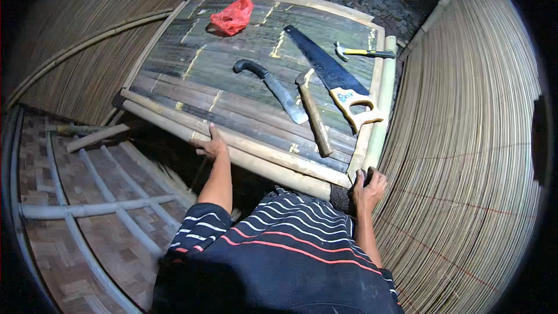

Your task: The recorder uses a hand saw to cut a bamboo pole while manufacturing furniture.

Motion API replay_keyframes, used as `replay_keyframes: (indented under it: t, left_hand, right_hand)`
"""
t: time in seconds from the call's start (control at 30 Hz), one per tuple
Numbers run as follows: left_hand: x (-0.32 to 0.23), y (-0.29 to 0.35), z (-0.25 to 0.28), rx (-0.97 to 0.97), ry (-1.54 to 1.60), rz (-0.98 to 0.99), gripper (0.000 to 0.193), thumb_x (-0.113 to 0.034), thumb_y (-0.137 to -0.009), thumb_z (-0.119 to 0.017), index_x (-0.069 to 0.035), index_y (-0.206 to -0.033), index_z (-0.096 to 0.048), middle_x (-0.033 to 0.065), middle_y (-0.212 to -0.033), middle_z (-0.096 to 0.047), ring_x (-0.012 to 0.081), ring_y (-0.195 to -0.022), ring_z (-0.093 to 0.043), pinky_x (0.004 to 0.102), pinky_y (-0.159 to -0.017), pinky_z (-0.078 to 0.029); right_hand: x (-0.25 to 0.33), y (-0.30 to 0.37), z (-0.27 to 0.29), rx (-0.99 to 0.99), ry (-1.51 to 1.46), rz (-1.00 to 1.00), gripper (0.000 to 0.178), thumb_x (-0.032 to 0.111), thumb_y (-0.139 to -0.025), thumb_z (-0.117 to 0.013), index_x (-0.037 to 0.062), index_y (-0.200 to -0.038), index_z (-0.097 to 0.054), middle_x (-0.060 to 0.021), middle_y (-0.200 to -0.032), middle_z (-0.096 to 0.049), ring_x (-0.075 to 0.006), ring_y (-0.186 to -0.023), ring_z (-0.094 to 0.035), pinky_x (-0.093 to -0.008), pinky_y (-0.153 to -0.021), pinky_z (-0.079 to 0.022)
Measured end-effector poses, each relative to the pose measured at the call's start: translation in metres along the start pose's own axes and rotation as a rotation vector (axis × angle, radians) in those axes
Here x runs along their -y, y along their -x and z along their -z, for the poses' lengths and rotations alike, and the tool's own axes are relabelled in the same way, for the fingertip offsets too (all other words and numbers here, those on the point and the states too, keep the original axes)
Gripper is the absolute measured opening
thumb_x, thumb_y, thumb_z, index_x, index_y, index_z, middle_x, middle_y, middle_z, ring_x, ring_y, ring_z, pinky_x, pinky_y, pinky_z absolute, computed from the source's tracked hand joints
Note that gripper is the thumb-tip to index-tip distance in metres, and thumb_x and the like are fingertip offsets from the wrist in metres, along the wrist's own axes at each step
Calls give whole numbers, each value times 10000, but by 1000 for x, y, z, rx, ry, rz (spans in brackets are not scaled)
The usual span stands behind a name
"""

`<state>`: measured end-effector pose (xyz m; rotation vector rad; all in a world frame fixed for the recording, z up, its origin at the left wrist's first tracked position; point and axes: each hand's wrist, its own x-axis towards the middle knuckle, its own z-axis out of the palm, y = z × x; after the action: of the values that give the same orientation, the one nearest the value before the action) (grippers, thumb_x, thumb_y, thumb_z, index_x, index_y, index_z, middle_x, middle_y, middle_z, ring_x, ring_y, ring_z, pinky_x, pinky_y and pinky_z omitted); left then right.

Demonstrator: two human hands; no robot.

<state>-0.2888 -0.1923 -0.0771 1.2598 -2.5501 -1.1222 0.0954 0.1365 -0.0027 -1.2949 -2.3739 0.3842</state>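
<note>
My left hand (pixel 213 144) grips the front edge of a bamboo table (pixel 273 177), with its thumb over the rim and its fingers along the thick pole. At the near right corner, beside a dark wrapping (pixel 340 197), my right hand (pixel 370 190) is closed on the frame. Lying on the slatted top are a curved machete (pixel 283 97) with a black handle, a wooden-handled tool (pixel 315 117) whose head is hard to make out, a handsaw (pixel 328 64) with a pale grip, and a claw hammer (pixel 363 53). A crumpled red plastic bag (pixel 233 17) lies near the far edge.
A wall of thin bamboo strips (pixel 459 139) stands close on the right, another (pixel 87 29) at the far left. A woven panel (pixel 87 256) with bamboo ribs (pixel 99 209) lies at the lower left. Rubble (pixel 378 9) covers the ground beyond the table.
</note>
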Motion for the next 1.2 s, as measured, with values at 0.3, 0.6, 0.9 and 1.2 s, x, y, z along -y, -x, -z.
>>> replay_keyframes:
  t: [0.3,0.6,0.9,1.2]
  left_hand:
    - [2,-6,-8,-107,-1,-39,1211,-698,-793,-763,-96,-1661,-169,376,-1537,-331,545,-1364,-432,616,-1107,-403]
    - [-11,17,17,-24,73,-53,1207,-679,-837,-742,-112,-1669,-77,393,-1600,-231,549,-1427,-370,598,-1154,-369]
    - [-1,8,14,66,18,-63,1204,-734,-865,-674,-62,-1661,-71,364,-1629,-222,501,-1428,-409,574,-1160,-390]
    - [-29,27,20,83,72,16,1223,-690,-847,-731,-83,-1655,-43,413,-1576,-163,556,-1402,-390,608,-1106,-429]
  right_hand:
    - [6,-5,2,18,-3,-15,372,306,-927,-743,57,-1195,-675,-178,-1147,-600,-384,-1112,-562,-511,-951,-441]
    - [1,-6,-6,-19,39,26,295,248,-951,-713,56,-1173,-689,-173,-1080,-616,-375,-1036,-594,-476,-916,-475]
    - [12,0,-4,-5,84,7,282,200,-961,-691,41,-1193,-678,-186,-1085,-619,-386,-1042,-585,-489,-928,-462]
    - [16,-15,-8,-25,111,23,249,201,-967,-673,57,-1169,-668,-181,-1078,-624,-388,-1024,-591,-491,-899,-472]
